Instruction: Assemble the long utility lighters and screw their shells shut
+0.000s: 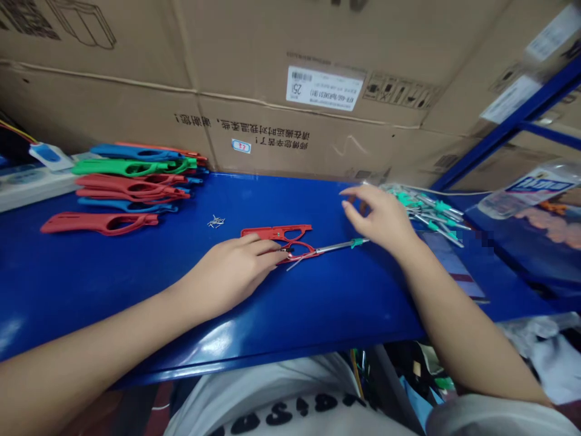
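My left hand (236,266) rests on the table with its fingers curled over a red lighter casing half (303,248), gripping its handle end. A metal lighter tube (336,246) with a green piece at its tip extends right from that casing. A thin pale strip (295,264) sticks out below it. Just behind lies another red casing half (290,232), close to my left fingertips. My right hand (379,215) is raised above the table, thumb and fingers apart with nothing visible between them, beside a pile of metal tubes with green pieces (436,212).
Red, blue, green and orange lighter casings (131,188) are stacked at the back left. Small metal pins (216,221) lie nearby. A large cardboard box (254,145) stands behind the blue table (290,309). At right are a blue metal frame (499,133) and a plastic bottle (526,191).
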Available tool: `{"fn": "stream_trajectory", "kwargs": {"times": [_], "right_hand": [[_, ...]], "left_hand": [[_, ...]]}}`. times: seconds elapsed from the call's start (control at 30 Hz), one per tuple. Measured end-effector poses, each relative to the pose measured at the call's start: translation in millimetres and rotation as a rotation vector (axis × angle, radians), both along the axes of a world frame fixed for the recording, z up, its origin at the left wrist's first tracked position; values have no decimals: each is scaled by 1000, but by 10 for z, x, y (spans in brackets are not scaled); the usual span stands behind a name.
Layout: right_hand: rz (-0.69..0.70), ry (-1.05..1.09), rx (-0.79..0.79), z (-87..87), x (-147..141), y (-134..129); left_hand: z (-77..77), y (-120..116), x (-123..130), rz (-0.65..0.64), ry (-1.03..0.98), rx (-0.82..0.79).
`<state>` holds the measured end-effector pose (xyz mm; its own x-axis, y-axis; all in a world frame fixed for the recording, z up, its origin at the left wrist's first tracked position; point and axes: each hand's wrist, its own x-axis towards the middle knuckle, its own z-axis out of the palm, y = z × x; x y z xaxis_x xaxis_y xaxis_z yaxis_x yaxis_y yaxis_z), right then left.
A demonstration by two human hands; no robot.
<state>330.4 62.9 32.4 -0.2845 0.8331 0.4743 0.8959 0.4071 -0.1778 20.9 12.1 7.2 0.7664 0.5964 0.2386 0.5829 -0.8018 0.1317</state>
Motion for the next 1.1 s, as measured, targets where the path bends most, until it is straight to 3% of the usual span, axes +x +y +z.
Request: {"fn": "stream_trajectory", "kwargs": {"times": [0.2, 0.27, 0.37, 0.47, 0.57, 0.73, 0.9, 1.0, 1.1], "right_hand": [[-502, -56, 54, 34, 802, 281], [-679, -64, -5, 33, 996, 316], [-816, -77, -132, 18, 1125, 348], [-849, -79, -200, -11, 1117, 372], [-868, -58, -207, -27, 1074, 379], [-869, -2, -180, 23, 1000, 343], [-833, 118, -149, 119, 910, 289], [-745, 207, -41, 142, 859, 294], [-508, 355, -26, 107, 742, 325]], "left_hand": [[7, 6, -19, 42, 9, 28], [7, 1, -14, 42, 40, 73], [-3, -18, 2, -16, 92, 203], [-14, -42, 16, -84, 115, 308], [-14, -49, 20, -54, 118, 332], [-16, -22, 1, 24, 69, 257], [-7, -18, -14, -28, -2, 209], [12, -37, -12, -25, -16, 169], [24, -52, -8, -7, 5, 123]]}}
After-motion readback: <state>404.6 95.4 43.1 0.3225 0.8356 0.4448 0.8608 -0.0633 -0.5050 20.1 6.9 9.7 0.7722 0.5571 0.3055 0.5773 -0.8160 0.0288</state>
